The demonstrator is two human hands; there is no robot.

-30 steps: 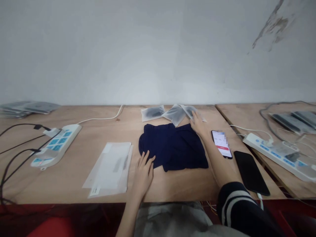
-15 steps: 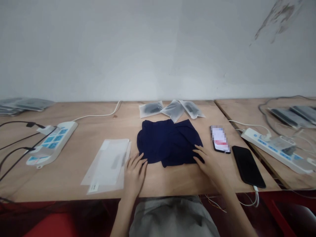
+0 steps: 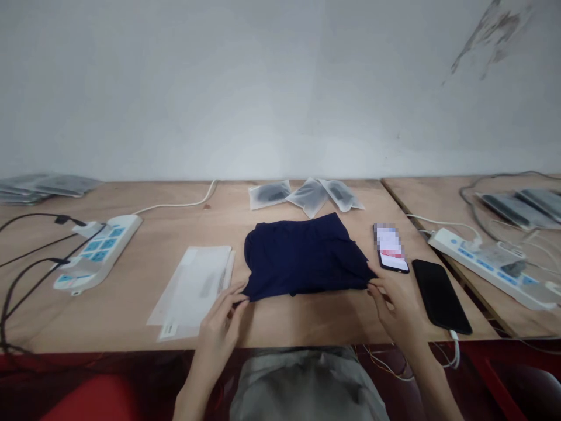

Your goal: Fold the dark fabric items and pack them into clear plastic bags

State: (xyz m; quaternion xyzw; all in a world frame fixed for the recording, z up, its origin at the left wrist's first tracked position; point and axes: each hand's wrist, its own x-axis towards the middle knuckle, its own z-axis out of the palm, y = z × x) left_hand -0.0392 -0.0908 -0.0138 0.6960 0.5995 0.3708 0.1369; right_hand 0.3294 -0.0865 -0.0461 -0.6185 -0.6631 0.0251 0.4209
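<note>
Because both hands pinch its near corners, the cloth [image 3: 304, 257] lies pulled flat near the table's [image 3: 307, 321] front edge, long axis running left to right along that edge. Left hand [image 3: 221, 327] grips the near-left corner, right hand [image 3: 394, 301] the near-right. Clear bags [image 3: 195, 289] lie just left; two phones [image 3: 390, 248] sit right, small packets [image 3: 307, 196] toward the back edge.

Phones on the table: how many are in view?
2, both right of the navy garment. The lit phone lies just beside it, near the right hand; the dark phone lies further right with a cable at its near end. More may lie among the bagged items.
</note>
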